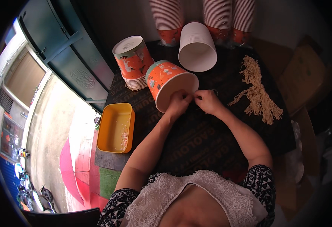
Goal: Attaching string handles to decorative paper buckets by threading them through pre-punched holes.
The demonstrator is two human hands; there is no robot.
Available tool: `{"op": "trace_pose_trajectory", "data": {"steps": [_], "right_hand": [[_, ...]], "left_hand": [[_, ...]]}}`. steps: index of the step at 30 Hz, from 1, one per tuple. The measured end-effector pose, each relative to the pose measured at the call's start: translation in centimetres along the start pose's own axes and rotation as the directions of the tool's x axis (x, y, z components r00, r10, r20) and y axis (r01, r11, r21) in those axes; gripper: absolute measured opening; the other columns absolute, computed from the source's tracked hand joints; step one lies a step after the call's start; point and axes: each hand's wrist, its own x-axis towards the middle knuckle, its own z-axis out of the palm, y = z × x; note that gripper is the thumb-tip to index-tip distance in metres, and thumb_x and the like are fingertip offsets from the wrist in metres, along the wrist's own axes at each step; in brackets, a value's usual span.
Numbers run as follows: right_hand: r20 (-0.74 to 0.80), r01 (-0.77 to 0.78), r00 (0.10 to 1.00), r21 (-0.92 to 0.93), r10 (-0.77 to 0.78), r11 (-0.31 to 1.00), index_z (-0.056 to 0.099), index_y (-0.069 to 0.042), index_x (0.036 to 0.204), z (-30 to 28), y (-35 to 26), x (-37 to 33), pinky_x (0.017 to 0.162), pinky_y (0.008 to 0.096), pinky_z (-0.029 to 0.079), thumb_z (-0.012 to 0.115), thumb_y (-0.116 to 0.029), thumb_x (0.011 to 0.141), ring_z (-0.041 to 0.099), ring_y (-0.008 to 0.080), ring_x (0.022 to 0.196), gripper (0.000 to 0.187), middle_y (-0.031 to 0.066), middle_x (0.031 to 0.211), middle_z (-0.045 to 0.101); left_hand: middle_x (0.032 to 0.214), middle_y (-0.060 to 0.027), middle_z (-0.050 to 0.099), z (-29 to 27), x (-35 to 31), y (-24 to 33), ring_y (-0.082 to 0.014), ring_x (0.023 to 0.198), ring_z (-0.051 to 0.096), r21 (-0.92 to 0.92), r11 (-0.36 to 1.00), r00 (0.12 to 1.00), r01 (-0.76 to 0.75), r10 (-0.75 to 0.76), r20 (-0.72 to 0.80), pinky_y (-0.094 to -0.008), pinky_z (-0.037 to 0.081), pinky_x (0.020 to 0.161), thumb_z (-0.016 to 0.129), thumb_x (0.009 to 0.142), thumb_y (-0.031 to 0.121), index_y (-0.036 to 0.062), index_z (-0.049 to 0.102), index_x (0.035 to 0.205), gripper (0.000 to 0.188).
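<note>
An orange patterned paper bucket (165, 78) lies on its side on the dark table (200, 140), its white open mouth facing me. My left hand (179, 102) pinches at the bucket's rim. Close beside it, my right hand (207, 100) pinches a thin string that loops off toward the right. The fingers of both hands almost meet at the rim.
A bundle of tan strings (257, 92) lies to the right. A white-lined bucket (197, 47) lies behind, a stack of upside-down orange buckets (133, 60) stands at left, and taller stacks (167, 19) line the back. A yellow tray (116, 128) sits at the table's left edge.
</note>
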Motion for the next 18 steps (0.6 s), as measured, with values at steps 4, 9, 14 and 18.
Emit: {"op": "trace_pose_trajectory", "data": {"steps": [4,9,14,18], "right_hand": [[0.002,0.017,1.0,0.022,-0.017,1.0,0.067,-0.002,0.086,-0.5,0.2,0.1,0.065,0.039,0.052,0.06,-0.01,0.079,0.066,0.0338,0.075,0.012,0.0192,0.079,0.065],[0.008,-0.039,0.999,-0.01,0.039,0.999,0.067,-0.004,0.085,-0.7,0.0,0.3,0.064,0.0383,0.052,0.061,-0.014,0.079,0.066,0.0323,0.073,0.013,0.0174,0.077,0.066],[0.011,-0.033,0.999,0.001,0.033,0.999,0.068,-0.005,0.084,-0.4,1.0,0.5,0.064,0.0379,0.051,0.062,-0.018,0.078,0.066,0.0309,0.072,0.015,0.0154,0.076,0.066],[0.013,-0.05,0.999,0.012,0.05,0.999,0.067,-0.005,0.083,-0.1,0.8,0.6,0.064,0.038,0.051,0.062,-0.018,0.079,0.066,0.0308,0.072,0.015,0.0154,0.076,0.066]], "left_hand": [[0.065,-0.0062,0.058,-0.2,-0.1,0.3,-0.013,0.05,0.054,-0.058,0.997,0.999,0.044,-0.042,0.035,-0.0252,0.044,0.043,0.06,0.086,0.019,-0.0034,0.061,0.088,0.023],[0.066,-0.0064,0.058,-0.5,-0.1,-0.1,-0.0135,0.051,0.055,-0.061,0.998,0.997,0.033,-0.029,0.064,-0.0255,0.045,0.045,0.059,0.087,0.015,-0.0039,0.06,0.089,0.019],[0.068,-0.0067,0.058,-0.5,0.0,-0.4,-0.0133,0.052,0.056,-0.031,0.999,0.995,-0.016,0.018,0.094,-0.0259,0.047,0.047,0.058,0.085,0.009,-0.004,0.06,0.091,0.015],[0.07,-0.0071,0.059,-0.4,0.0,-0.5,-0.0131,0.054,0.057,0.051,0.997,0.992,-0.066,0.059,0.115,-0.0262,0.048,0.048,0.057,0.083,0.005,-0.0036,0.061,0.094,0.015]]}}
